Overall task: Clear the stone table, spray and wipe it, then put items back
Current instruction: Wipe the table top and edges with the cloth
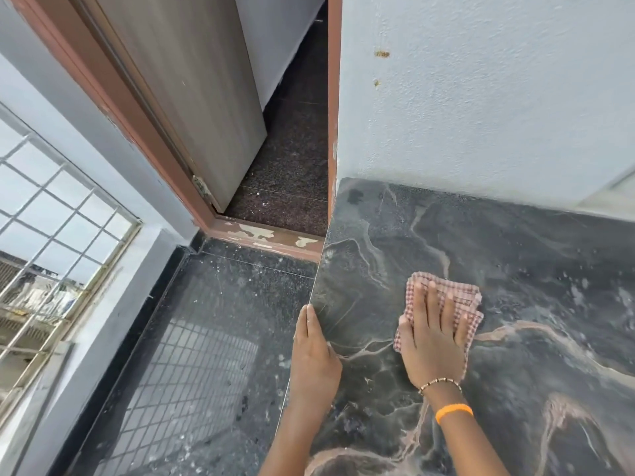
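The folded checked cloth (446, 304) is lying flat on the dark stone table (515, 269), near its left edge. The right hand (433, 341) is pressing down on it with straight, spread fingers. At nine o'clock from the cloth, the left hand (314, 359) is resting against the table's edge, fingers straight, holding nothing. At eleven o'clock, a door (192, 97) is standing ajar.

We see the right hand (433, 334) flat w/ straight fingers on a folded red-checked cloth (457, 298), pressing it onto the dark veined stone tabletop (515, 269). Left hand (314, 359) rests along the tabletop's left edge, fingers straight. Beaded bracelet (439, 384) & orange band (453, 412) on right wrist. Grey door (192, 97) ajar upper left, barred window (51, 235) at left
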`<action>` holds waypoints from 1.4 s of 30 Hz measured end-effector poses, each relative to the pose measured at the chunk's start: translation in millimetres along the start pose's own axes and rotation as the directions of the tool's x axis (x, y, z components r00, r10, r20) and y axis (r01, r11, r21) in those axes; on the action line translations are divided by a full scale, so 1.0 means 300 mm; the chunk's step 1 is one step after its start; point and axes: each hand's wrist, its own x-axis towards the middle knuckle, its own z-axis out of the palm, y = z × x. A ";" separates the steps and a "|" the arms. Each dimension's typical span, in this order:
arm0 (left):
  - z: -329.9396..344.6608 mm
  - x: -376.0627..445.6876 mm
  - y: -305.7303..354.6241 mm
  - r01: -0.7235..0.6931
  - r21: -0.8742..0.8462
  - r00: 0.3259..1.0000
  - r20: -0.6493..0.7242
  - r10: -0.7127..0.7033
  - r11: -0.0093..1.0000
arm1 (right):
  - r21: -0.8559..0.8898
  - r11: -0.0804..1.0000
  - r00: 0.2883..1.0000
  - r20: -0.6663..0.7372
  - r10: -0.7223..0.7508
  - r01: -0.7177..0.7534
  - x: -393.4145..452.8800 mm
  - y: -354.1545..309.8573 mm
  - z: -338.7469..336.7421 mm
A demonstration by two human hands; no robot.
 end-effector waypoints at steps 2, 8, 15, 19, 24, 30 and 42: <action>0.000 0.003 0.000 0.004 0.025 1.000 -0.015 -0.004 1.000 | -0.045 0.988 0.989 0.016 -0.150 0.150 -0.065 -0.079 0.014; 0.009 0.042 0.009 0.037 0.059 0.995 -0.096 -0.031 0.998 | -0.088 0.853 0.856 0.109 -0.505 0.514 0.064 -0.267 0.022; 0.054 0.111 0.097 -0.044 0.253 0.997 -0.051 0.059 0.966 | -0.058 0.854 0.856 0.064 -0.513 0.517 0.447 -0.291 -0.022; 0.069 0.125 0.108 -0.054 0.346 0.999 0.014 0.053 0.937 | -0.003 0.953 0.952 -0.027 -0.304 0.304 0.535 -0.106 -0.063; 0.075 0.132 0.107 -0.022 0.359 1.000 0.011 0.020 0.933 | 0.047 0.999 0.998 -0.062 0.021 -0.019 0.373 0.084 -0.059; 0.077 0.145 0.103 -0.015 0.383 1.000 0.011 0.011 0.924 | -0.016 0.947 0.947 -0.007 -0.320 0.320 0.251 -0.096 -0.012; 0.062 0.172 0.132 0.032 0.449 0.997 0.045 -0.058 0.893 | 0.108 0.950 0.956 -0.031 -0.292 0.293 0.729 -0.372 -0.057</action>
